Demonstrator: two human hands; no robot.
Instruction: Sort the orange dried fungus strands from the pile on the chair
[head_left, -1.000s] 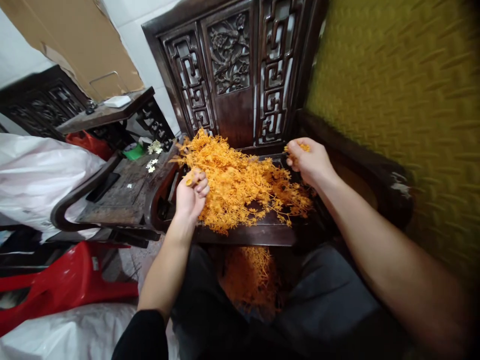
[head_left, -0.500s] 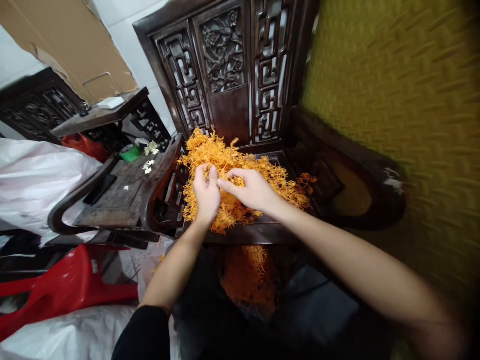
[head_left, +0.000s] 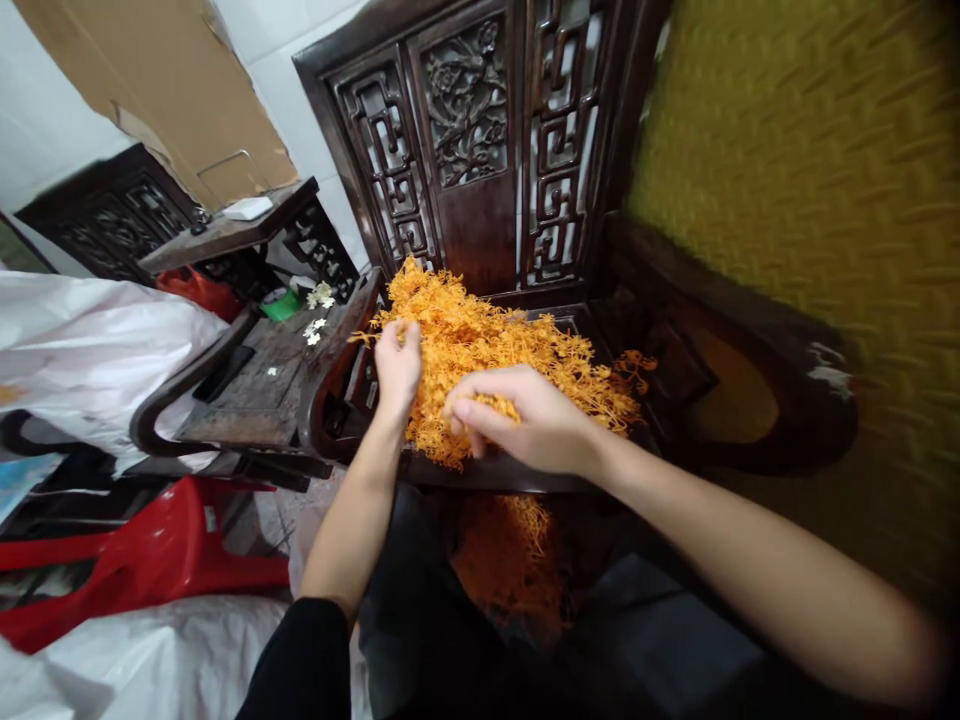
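A heap of orange stringy pieces (head_left: 480, 335) covers much of the dark wooden chair seat (head_left: 517, 474). My left hand (head_left: 397, 368) is at the heap's left side, its fingers pinched on an orange piece, with thin strands sticking out to the left. Over the front of the heap, my right hand (head_left: 525, 415) is curled round some orange pieces that show between thumb and fingers. The two hands are apart.
A carved chair back (head_left: 472, 230) rises behind the heap. On the left stand another wooden chair (head_left: 247, 410) with green tape (head_left: 280, 304) and pale flower-shaped pieces (head_left: 315, 330), a red plastic stool (head_left: 165, 545) and white sacks (head_left: 105, 350). A textured yellow-green surface (head_left: 810, 180) is at right.
My hands have moved apart: the left away to the left, the right down towards the front of the heap. The whole view has shifted slightly.
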